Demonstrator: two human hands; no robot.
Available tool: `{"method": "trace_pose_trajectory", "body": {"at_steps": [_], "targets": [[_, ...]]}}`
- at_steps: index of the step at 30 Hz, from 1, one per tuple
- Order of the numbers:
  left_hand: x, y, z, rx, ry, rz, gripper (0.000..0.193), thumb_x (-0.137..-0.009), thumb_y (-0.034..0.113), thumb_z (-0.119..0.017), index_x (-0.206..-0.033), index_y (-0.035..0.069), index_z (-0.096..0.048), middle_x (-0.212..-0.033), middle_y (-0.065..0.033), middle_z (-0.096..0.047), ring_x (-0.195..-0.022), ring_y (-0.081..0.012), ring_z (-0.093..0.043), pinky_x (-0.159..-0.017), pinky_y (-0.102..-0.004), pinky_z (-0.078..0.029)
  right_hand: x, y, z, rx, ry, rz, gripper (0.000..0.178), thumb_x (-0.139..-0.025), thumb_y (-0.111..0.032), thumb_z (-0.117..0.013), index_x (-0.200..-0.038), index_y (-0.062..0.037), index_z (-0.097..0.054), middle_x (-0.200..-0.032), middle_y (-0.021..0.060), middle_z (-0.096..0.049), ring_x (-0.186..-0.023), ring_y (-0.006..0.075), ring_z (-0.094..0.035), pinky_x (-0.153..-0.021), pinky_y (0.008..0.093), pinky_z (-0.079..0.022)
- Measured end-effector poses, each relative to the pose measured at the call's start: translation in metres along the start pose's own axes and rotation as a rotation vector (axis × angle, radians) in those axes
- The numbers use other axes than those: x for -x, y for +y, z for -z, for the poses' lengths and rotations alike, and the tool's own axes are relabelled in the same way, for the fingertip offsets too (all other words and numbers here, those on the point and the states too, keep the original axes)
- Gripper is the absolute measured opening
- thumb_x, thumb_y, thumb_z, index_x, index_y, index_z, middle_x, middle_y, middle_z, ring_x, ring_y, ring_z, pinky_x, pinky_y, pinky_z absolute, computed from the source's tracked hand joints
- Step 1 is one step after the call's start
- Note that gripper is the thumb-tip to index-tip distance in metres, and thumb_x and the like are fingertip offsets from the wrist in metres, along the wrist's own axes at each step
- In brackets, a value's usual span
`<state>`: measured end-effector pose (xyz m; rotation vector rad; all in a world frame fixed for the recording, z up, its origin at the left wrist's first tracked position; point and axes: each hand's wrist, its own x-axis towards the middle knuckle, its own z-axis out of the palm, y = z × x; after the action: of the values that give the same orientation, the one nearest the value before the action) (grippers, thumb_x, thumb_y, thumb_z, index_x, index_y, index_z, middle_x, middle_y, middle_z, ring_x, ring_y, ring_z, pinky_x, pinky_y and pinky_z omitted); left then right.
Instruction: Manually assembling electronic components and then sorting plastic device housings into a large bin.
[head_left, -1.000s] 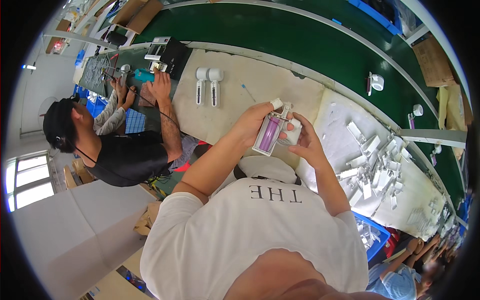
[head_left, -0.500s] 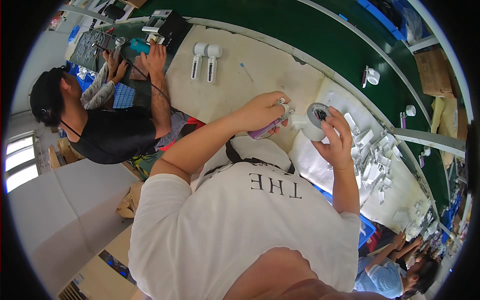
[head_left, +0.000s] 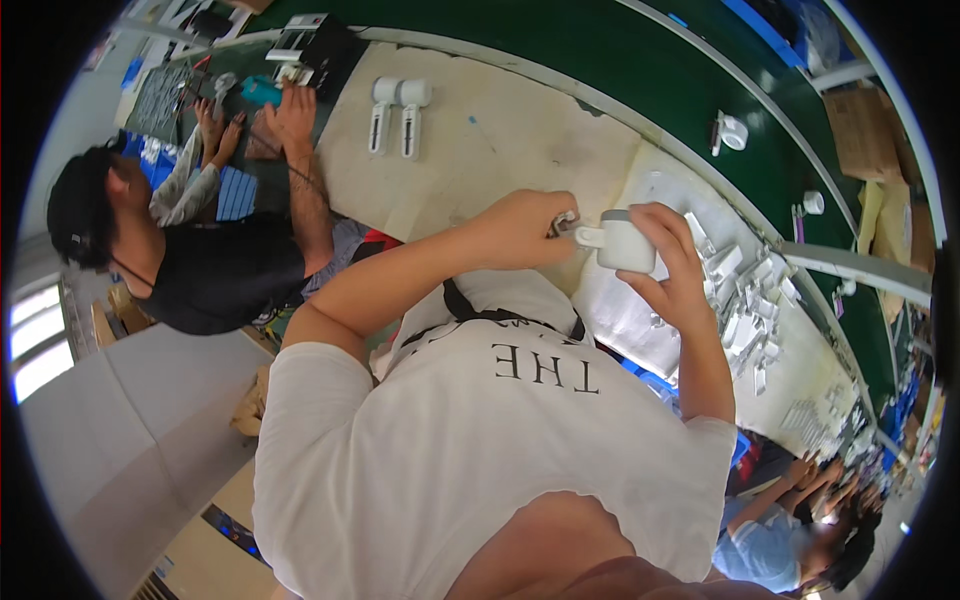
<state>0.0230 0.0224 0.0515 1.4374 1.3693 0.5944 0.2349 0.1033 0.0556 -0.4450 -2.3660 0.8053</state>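
1) Cylinder (head_left: 627, 246): white, grey-ended, above the near edge of the bench (head_left: 480, 130), its stub pointing toward the left hand (head_left: 525, 229)
2) Right hand (head_left: 675, 262): fingers and thumb curved around the cylinder, parted by its width
3) Left hand: fingers curled tightly around a piece (head_left: 562, 224), mostly hidden; whether stub and piece touch cannot be told
4) Right of the hands: heaped white parts (head_left: 740, 310)
5) Farther left: two white units (head_left: 402, 115), side by side; beyond, a co-worker (head_left: 225, 240)
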Motion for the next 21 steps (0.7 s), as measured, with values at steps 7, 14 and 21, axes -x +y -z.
{"method": "trace_pose_trajectory", "body": {"at_steps": [7, 14, 21], "targets": [[-0.004, -0.009, -0.013, -0.276, -0.063, 0.085, 0.034, -0.069, 0.017, -0.056, -0.096, -0.001, -0.047, -0.072, -0.0192, -0.056, -0.062, -0.0303, -0.055, -0.059, -0.0356, -0.043, -0.003, 0.016, -0.008, -0.313, -0.34, -0.362, 0.047, -0.072, -0.015, -0.065, -0.116, -0.0125, -0.05, -0.116, 0.0097, -0.043, -0.105, 0.0254, -0.043, -0.084, 0.0318, -0.038], [-0.012, -0.013, -0.016, 0.124, -0.225, 0.31, 0.027, -0.078, 0.017, -0.051, -0.094, -0.004, -0.048, -0.075, -0.0134, -0.059, -0.067, -0.0194, -0.058, -0.06, -0.0315, -0.044, 0.021, 0.073, -0.037, -1.027, -0.189, -0.625, 0.044, -0.08, -0.028, -0.055, -0.117, -0.0049, -0.049, -0.117, 0.0093, -0.048, -0.109, 0.0192, -0.043, -0.091, 0.0317, -0.034], [-0.037, -0.029, -0.008, 0.977, 0.097, 0.21, 0.027, -0.083, 0.021, -0.049, -0.099, 0.0, -0.053, -0.087, -0.0122, -0.061, -0.071, -0.0142, -0.057, -0.064, -0.0272, -0.046, 0.127, 0.228, -0.029, 0.873, -0.147, -0.884, 0.056, -0.075, -0.019, -0.056, -0.126, -0.0186, -0.034, -0.116, 0.0095, -0.045, -0.107, 0.0261, -0.044, -0.086, 0.0418, -0.039]]}}
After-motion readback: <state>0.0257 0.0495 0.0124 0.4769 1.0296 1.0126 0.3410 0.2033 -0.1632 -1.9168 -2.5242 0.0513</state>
